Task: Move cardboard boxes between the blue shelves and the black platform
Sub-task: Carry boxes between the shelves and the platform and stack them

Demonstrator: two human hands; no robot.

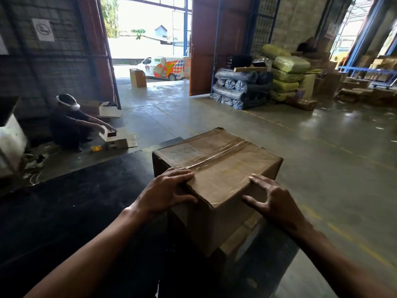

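A taped brown cardboard box [217,166] stands on top of another box [242,235], and both sit on the black platform [71,211] near its right edge. My left hand [167,191] lies on the top box's near left corner, fingers spread flat over the lid and thumb down the side. My right hand [272,200] touches the near right corner with straight, spread fingers. The blue shelves [369,69] with cartons stand far off at the back right.
A person [68,123] crouches at the left beside flattened cartons [120,140] and a tape roll [96,148]. Wrapped rolls and green bales [264,82] are stacked at the back. A box [137,77] and a van [164,67] are at the open doorway. Concrete floor [322,158] lies to the right.
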